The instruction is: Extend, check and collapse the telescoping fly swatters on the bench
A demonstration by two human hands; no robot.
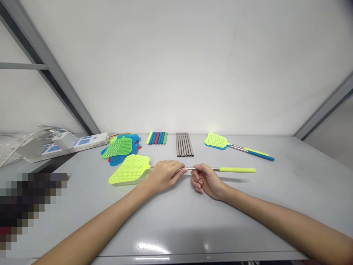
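Observation:
A yellow fly swatter (130,169) lies sideways across the front of the table, its perforated head at the left and its yellow grip at the right. My left hand (167,174) is closed over its thin metal rod, close to the head. Farther right, my right hand (207,180) pinches the same rod between thumb and forefinger, with the other fingers curled below. The extended rod shows between my two hands. Behind them, several bare metal tubes (184,144) lie side by side.
Loose swatter heads (118,148) are piled at the left, beside a row of coloured grips (157,138). Two whole swatters (237,147), yellow and blue, lie at the back right. A white power strip (91,141) with cables stands at the far left. A wall closes off the table's back.

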